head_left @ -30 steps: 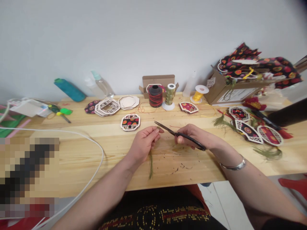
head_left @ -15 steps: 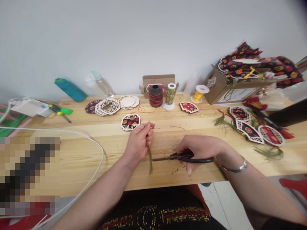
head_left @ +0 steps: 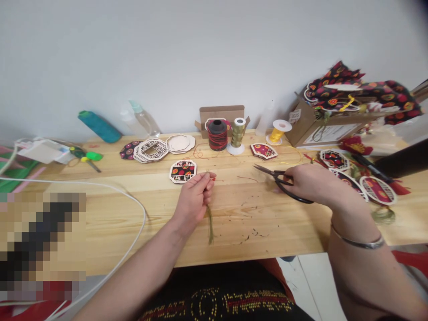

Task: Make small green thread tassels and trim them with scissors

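Pinched between the fingers of my left hand (head_left: 196, 196) is a green thread tassel (head_left: 210, 225), its strands hanging below the palm over the table. A bit of red cord shows at the fingertips. My right hand (head_left: 312, 185) is closed on the black handles of a pair of scissors (head_left: 279, 179), their blades pointing left and apart from the tassel. Just behind my left hand lies an octagonal ornament (head_left: 183, 171) with patterned fabric in a pale wooden frame. Small dark clippings (head_left: 256, 235) are scattered on the wood between my hands.
Along the wall stand a red-and-black thread spool (head_left: 218, 136), a gold-green spool (head_left: 237, 136) and a yellow spool (head_left: 278, 132). Wooden frames (head_left: 152, 150) are stacked at left. Several ornaments (head_left: 379, 189) lie at right before a cardboard box (head_left: 334, 129). A white cable (head_left: 143, 214) crosses the left side.
My right hand has moved the scissors away from the tassel, to the right and farther back on the table. My left hand has stayed in place with the tassel.
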`<state>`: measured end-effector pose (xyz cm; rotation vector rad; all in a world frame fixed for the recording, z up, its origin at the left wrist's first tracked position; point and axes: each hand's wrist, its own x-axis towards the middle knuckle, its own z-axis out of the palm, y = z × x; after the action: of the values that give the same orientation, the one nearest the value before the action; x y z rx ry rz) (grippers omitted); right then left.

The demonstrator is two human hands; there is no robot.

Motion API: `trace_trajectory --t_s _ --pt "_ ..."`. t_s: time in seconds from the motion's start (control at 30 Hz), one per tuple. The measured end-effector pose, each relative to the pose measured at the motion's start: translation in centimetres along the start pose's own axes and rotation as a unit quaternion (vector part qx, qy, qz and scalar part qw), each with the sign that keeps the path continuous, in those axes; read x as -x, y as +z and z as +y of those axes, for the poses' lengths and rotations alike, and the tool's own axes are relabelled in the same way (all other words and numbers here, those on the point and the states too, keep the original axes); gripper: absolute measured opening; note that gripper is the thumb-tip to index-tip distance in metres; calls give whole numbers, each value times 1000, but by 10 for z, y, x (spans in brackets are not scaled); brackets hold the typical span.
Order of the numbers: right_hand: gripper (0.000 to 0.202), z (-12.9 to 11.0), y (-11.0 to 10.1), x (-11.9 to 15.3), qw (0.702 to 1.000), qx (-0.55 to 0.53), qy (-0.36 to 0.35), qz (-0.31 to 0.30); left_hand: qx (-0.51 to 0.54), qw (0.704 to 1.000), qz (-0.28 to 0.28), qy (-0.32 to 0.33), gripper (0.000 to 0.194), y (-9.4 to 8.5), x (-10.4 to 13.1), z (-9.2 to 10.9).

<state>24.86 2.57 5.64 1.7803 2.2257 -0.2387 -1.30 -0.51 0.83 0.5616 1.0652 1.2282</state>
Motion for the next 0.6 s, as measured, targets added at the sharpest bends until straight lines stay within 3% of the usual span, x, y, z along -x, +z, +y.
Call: trace_trajectory --t_s 0.1,0.3,0.43,0.53,0.6 --pt "38 11 6 -3 999 36 34 -15 4 1000 3 1 19 0 1 1" --pt "31 15 6 -2 999 11 -11 -37 26 999 20 24 20 -1 0 1" --pt "28 10 -1 0 997 38 37 -58 46 997 29 48 17 -1 -1 1" --pt "31 -2 0 1 998 44 38 -8 61 996 35 51 16 -1 -1 3" --pt "32 -16 5 -1 998 -21 -42 48 66 996 34 54 15 -1 -1 5"
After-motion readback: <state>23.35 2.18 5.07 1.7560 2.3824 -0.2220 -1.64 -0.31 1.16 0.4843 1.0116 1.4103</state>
